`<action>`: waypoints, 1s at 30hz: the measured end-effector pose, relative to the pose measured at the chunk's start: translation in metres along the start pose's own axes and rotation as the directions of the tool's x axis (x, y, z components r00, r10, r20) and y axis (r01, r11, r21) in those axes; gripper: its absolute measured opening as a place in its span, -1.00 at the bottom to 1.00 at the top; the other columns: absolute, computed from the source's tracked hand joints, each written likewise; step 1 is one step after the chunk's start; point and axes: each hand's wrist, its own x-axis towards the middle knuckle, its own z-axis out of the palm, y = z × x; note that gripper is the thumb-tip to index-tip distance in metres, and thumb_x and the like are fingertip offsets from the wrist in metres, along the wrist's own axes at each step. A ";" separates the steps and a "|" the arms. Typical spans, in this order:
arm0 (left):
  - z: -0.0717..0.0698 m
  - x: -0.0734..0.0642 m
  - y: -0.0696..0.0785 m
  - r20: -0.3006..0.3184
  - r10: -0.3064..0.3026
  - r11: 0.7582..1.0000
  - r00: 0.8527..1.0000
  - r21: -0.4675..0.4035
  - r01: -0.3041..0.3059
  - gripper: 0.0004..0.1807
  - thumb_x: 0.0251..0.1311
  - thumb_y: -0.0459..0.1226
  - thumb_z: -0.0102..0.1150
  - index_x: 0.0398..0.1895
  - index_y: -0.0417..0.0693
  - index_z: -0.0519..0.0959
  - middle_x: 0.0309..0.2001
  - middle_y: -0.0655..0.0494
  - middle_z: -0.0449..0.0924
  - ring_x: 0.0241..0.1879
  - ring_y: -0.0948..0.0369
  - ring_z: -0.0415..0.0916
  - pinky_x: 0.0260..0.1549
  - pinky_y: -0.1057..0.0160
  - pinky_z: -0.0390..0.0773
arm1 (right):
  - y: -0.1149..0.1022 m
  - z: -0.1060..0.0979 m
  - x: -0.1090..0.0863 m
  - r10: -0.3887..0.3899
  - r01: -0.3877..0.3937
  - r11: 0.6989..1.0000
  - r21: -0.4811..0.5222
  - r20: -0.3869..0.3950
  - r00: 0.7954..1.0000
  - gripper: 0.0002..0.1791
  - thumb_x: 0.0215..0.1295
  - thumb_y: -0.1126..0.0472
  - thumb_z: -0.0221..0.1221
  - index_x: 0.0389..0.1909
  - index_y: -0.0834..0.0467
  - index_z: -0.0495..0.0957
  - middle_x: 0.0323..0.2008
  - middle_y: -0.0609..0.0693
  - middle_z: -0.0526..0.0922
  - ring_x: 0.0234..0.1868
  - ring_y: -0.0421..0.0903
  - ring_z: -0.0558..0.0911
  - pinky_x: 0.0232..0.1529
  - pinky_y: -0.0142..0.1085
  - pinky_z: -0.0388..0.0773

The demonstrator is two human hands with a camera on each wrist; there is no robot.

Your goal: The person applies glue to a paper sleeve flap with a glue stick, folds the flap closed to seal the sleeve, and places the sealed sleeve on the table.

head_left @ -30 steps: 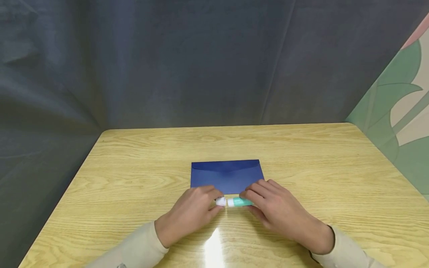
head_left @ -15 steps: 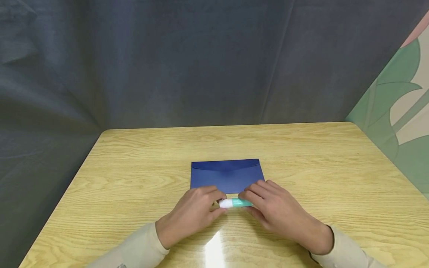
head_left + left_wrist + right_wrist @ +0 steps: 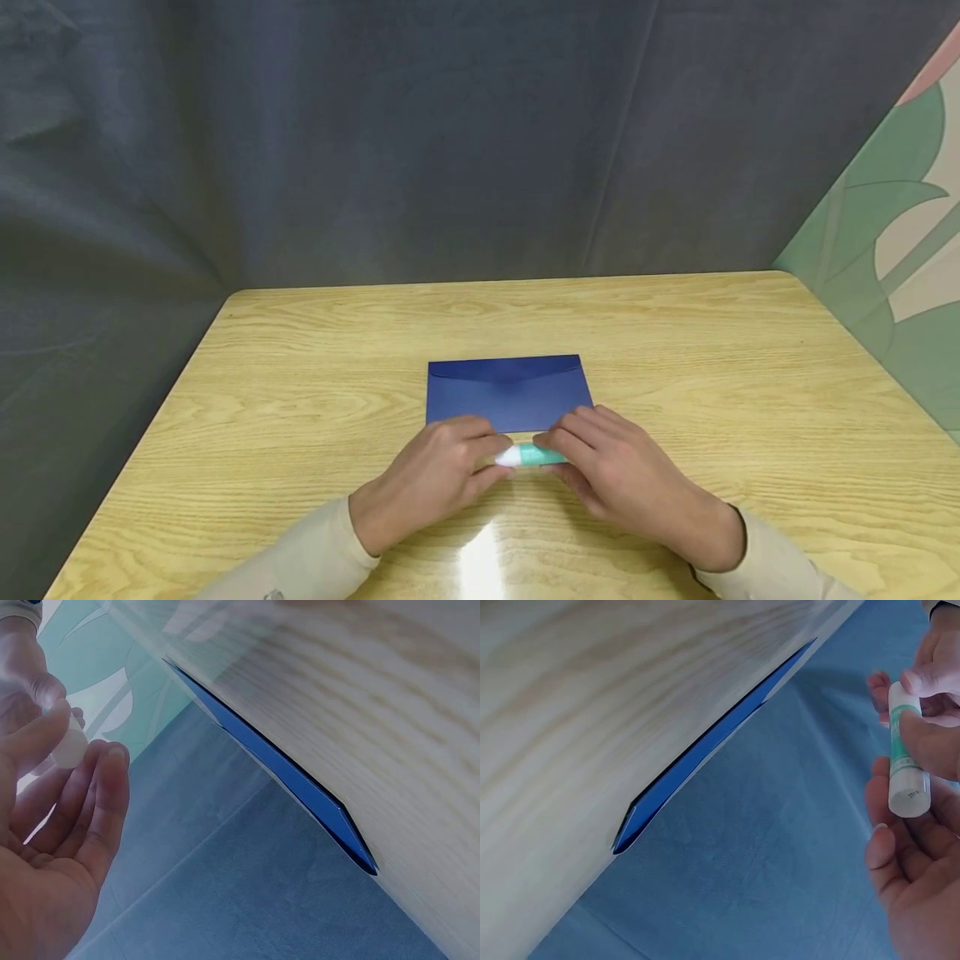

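Note:
Between the two hands lies a glue stick (image 3: pixel 542 454), green on its body and white at the ends, held level just above the table. My right hand (image 3: pixel 622 467) grips the green body between thumb and fingers. On the other end, my left hand (image 3: pixel 438 467) pinches the white cap (image 3: pixel 507 457), which sits against the body. The left wrist view shows the cap's round end (image 3: pixel 70 750) by the left thumb. A white base end (image 3: pixel 910 799) faces the right wrist camera. Just beyond the hands a dark blue envelope (image 3: pixel 510 396) rests flat, its flap edge on the far side.
The wood-grain table (image 3: pixel 300 375) extends on both sides of the hands. Behind it and along its left hangs a dark cloth (image 3: pixel 450 150). A panel with green leaf shapes (image 3: pixel 900 250) stands along the right edge. A light glare lies near the front.
One second ago a gap separated the cap from the glue stick. My left hand has moved slightly right, bringing the cap onto the stick's end. The right hand stays nearly still.

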 end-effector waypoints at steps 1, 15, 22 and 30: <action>0.000 0.000 0.000 -0.012 0.015 1.000 1.000 0.003 -0.015 -0.82 0.14 -0.19 0.42 -0.27 -0.08 0.73 -0.37 0.21 0.65 -0.41 0.39 0.51 -0.37 0.56 0.52 | 0.000 0.000 0.000 -0.003 0.003 1.000 0.003 -0.006 1.000 -0.65 0.57 0.00 -0.07 -0.18 0.09 0.62 -0.31 -0.16 0.60 -0.32 -0.22 0.51 -0.25 -0.34 0.50; 0.000 0.000 0.002 -0.070 0.129 0.988 0.989 0.097 -0.122 -0.83 0.12 -0.23 0.43 -0.26 -0.10 0.71 -0.41 0.21 0.61 -0.42 0.36 0.50 -0.38 0.53 0.51 | -0.003 0.001 0.003 -0.018 0.022 0.998 0.053 -0.069 0.997 -0.64 0.57 0.04 -0.06 -0.20 0.15 0.63 -0.35 -0.13 0.61 -0.37 -0.21 0.48 -0.22 -0.37 0.46; 0.000 0.001 0.002 -0.083 0.172 0.977 0.982 0.143 -0.159 -0.83 0.11 -0.23 0.43 -0.27 -0.09 0.71 -0.42 0.24 0.59 -0.45 0.36 0.44 -0.40 0.50 0.45 | -0.005 0.001 0.001 0.009 -0.006 0.998 0.068 -0.039 0.999 -0.64 0.56 0.03 -0.06 -0.19 0.14 0.63 -0.34 -0.13 0.61 -0.35 -0.22 0.49 -0.22 -0.38 0.46; -0.001 0.002 0.003 -0.082 0.206 0.965 0.975 0.181 -0.189 -0.83 0.13 -0.24 0.41 -0.25 -0.12 0.73 -0.43 0.23 0.59 -0.47 0.36 0.41 -0.41 0.52 0.43 | -0.006 0.000 0.002 0.020 -0.018 0.997 0.081 -0.019 1.000 -0.80 0.44 0.10 0.15 -0.20 0.15 0.63 -0.37 -0.14 0.59 -0.37 -0.26 0.47 -0.24 -0.41 0.48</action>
